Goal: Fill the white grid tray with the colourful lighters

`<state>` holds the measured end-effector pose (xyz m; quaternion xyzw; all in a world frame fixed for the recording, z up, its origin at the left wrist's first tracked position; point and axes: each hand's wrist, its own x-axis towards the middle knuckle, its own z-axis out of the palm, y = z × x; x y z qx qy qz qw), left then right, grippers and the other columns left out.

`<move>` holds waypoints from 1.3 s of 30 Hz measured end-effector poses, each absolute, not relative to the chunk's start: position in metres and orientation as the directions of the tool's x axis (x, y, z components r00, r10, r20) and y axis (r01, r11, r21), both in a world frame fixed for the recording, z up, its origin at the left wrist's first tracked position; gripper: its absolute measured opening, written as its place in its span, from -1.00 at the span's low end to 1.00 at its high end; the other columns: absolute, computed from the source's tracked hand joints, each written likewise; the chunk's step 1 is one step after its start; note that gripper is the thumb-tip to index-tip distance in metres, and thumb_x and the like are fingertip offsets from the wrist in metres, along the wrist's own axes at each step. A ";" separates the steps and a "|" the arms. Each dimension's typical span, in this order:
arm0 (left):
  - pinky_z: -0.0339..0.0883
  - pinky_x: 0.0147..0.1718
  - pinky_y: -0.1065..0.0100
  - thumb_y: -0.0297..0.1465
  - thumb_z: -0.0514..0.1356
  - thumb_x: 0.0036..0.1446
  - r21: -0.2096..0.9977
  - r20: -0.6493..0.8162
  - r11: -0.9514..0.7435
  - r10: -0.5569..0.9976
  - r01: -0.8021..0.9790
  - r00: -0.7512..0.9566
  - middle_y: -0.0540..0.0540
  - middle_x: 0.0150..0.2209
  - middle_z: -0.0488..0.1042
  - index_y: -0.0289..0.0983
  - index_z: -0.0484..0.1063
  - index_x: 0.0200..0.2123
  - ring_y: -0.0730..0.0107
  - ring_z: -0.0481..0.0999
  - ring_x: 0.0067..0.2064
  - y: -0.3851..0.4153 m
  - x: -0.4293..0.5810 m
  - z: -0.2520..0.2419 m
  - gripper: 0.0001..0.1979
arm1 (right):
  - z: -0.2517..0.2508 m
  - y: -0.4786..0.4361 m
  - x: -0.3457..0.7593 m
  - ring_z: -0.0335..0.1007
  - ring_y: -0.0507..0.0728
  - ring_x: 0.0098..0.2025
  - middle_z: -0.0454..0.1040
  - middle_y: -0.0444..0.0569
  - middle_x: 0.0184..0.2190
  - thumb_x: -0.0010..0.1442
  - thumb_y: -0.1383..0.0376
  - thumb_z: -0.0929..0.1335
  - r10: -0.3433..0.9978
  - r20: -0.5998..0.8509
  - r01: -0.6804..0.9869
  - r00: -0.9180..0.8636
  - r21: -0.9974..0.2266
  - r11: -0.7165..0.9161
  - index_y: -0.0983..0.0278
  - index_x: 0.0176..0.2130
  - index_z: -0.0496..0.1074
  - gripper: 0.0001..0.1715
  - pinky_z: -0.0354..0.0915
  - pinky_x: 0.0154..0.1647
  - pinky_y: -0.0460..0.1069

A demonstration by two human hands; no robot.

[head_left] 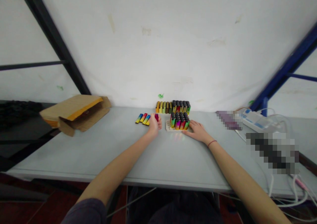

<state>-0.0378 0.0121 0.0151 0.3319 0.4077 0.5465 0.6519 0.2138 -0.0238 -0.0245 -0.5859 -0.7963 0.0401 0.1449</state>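
Note:
My left hand (154,126) is closed around a dark pink lighter (156,117), held just left of a white tray. Several loose lighters (141,118) in blue, yellow and red lie flat on the table beside that hand. Upright in the white tray (169,128) stand rows of colourful lighters (180,121) with black tops; the tray's left end shows bare slots. My right hand (198,132) rests at the tray's right side with fingers stretched out, the thumb along its front edge. Whether the fingertips behind the lighters touch them is hidden.
Behind the tray stand yellow lighters (162,107) and black-topped lighters (182,106) near the wall. An open cardboard box (76,110) lies at the left. A power strip (255,120) with white cables is on the right, near blurred-out items. The grey table's front edge (173,183) is close.

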 end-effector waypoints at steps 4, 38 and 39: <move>-0.22 -0.75 0.50 -0.01 -0.11 0.28 0.877 -0.143 0.160 0.987 -0.454 0.073 0.17 -0.73 -0.14 -0.16 0.00 -0.60 0.57 -0.16 -0.75 0.011 -0.036 0.013 -0.51 | -0.024 -0.024 0.213 0.34 0.38 0.20 0.44 0.23 0.17 0.33 -0.11 0.31 0.946 0.182 0.924 -0.267 -0.232 0.305 0.32 0.14 0.42 -0.34 0.19 0.24 0.24; 0.46 -0.21 0.28 -0.18 0.14 0.30 0.595 0.635 -0.757 0.649 0.270 0.420 -0.18 -0.16 0.55 -0.27 0.51 -0.09 0.29 0.53 -0.22 0.014 -0.045 -0.003 -0.69 | -0.029 -0.021 0.214 0.34 0.39 0.20 0.46 0.23 0.15 0.32 -0.11 0.32 0.945 0.194 0.926 -0.262 -0.226 0.303 0.30 0.16 0.41 -0.34 0.19 0.23 0.24; 0.47 -0.20 0.27 -0.19 0.15 0.30 0.586 0.626 -0.761 0.644 0.278 0.441 -0.19 -0.14 0.56 -0.26 0.51 -0.09 0.29 0.54 -0.22 0.015 -0.045 -0.005 -0.70 | -0.029 -0.021 0.214 0.34 0.39 0.20 0.46 0.23 0.16 0.32 -0.11 0.32 0.945 0.195 0.926 -0.262 -0.226 0.304 0.30 0.17 0.41 -0.34 0.19 0.23 0.25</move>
